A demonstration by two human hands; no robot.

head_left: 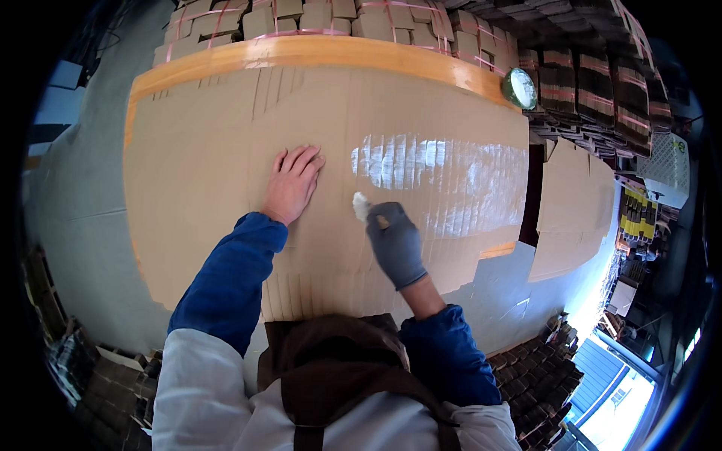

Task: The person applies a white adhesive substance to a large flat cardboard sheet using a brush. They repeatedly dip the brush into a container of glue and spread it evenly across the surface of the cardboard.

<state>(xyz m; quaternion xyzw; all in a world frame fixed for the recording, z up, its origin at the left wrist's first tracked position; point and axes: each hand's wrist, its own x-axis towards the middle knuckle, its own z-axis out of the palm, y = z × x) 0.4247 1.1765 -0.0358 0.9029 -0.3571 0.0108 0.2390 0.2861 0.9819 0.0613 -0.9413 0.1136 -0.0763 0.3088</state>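
Note:
A large cardboard sheet (218, 165) covers most of the table in front of me. My left hand (293, 180), bare, lies flat on its middle with the fingers stretched out. In a grey glove, my right hand (395, 240) is closed around a brush (361, 205) whose whitish tip points to the left, at the cardboard. Whether the tip touches the sheet I cannot tell. Wet-looking white streaks (444, 169) cover the right part of the sheet, beyond my right hand. A green bowl (519, 89) with white contents sits at the table's far right corner.
The wooden table edge (301, 51) shows along the far side. Strapped bundles of cardboard (391, 19) stand behind it, with darker stacks (594, 86) at the far right. Another cardboard piece (575, 203) lies to the right. Grey floor (90, 203) shows at the left.

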